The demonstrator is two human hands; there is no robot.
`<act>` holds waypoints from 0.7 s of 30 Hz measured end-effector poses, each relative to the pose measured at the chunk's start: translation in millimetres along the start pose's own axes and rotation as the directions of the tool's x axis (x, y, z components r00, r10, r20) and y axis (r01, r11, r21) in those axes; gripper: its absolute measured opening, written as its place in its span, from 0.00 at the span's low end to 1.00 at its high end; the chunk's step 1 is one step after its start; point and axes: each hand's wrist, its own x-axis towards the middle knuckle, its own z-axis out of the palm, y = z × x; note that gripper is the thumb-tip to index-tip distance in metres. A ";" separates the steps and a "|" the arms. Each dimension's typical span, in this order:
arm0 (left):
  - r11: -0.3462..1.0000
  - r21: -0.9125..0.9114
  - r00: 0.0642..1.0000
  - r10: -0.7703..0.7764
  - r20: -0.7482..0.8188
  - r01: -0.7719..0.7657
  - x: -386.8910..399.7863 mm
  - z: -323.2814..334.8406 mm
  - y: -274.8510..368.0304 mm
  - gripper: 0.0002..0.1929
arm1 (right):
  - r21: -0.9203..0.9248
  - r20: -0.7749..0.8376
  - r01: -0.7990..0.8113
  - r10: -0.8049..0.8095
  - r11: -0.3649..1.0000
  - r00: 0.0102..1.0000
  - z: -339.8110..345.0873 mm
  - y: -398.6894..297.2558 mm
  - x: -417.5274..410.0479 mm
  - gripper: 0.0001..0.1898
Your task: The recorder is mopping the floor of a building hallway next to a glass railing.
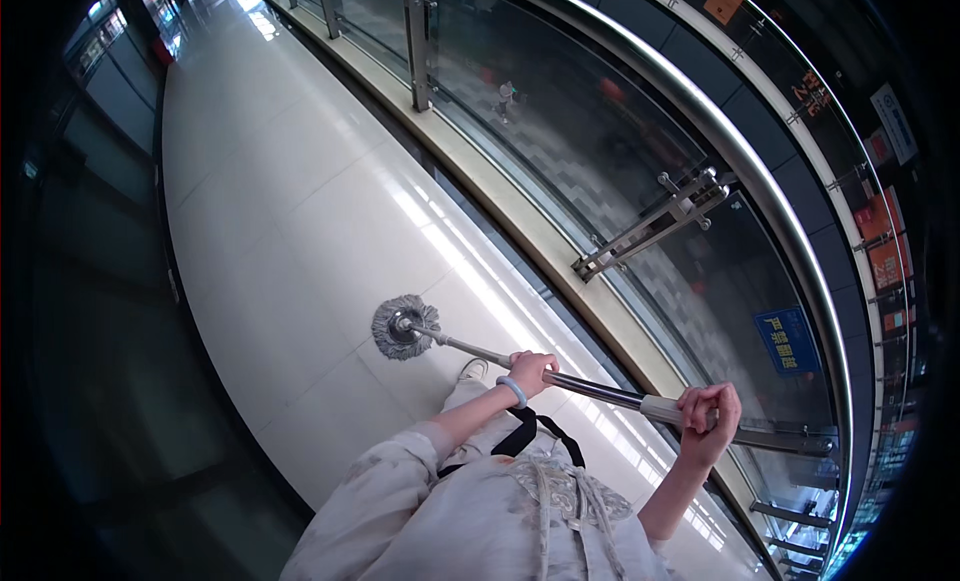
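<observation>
A round string mop head with grey strands lies on the pale tiled floor, ahead of my shoe. Its metal pole slants from there toward the right, across the front of my body. Partway along the pole my left hand is wrapped around it, a pale bangle on that wrist. Farther up, my right hand grips the light-coloured grip near the top end, and its fingers hide part of the end.
A glass balustrade with metal posts and a curved steel handrail runs along the right, above a stone curb. A blue sign hangs on the glass. Beyond it, a person stands on a lower level. Dark panels line the left.
</observation>
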 end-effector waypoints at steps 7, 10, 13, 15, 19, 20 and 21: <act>0.940 -0.010 0.935 0.339 0.105 -0.340 73.6 7.4 33.9 0.15 | -0.219 -0.138 0.182 -0.216 0.958 0.967 19.6 -22.2 -34.4 0.17; 0.939 0.011 0.938 0.342 0.049 -0.343 104.4 25.1 17.0 0.14 | -0.285 -0.227 0.130 -0.199 0.950 0.953 39.3 -0.8 -50.8 0.18; 0.939 0.067 0.922 0.314 0.227 -0.336 107.7 16.8 10.0 0.16 | -0.246 -0.306 0.106 -0.181 0.963 0.935 40.5 6.3 -55.4 0.17; 0.941 0.032 0.926 0.325 0.191 -0.337 100.9 15.1 9.9 0.15 | -0.263 -0.285 0.037 -0.114 0.964 0.952 39.4 4.4 -52.3 0.17; 0.938 0.104 0.943 0.323 0.080 -0.330 81.1 -1.1 24.5 0.10 | -0.209 -0.209 -0.019 -0.025 0.978 0.978 24.8 -17.2 -34.3 0.17; 0.941 0.108 0.942 0.304 0.145 -0.320 74.6 -9.3 28.7 0.11 | -0.202 -0.171 -0.026 -0.010 0.979 0.985 19.0 -23.4 -26.5 0.17; 0.943 0.113 0.934 0.286 0.214 -0.314 68.0 -19.3 34.6 0.11 | -0.196 -0.139 -0.032 0.004 0.980 0.990 13.3 -28.7 -19.2 0.17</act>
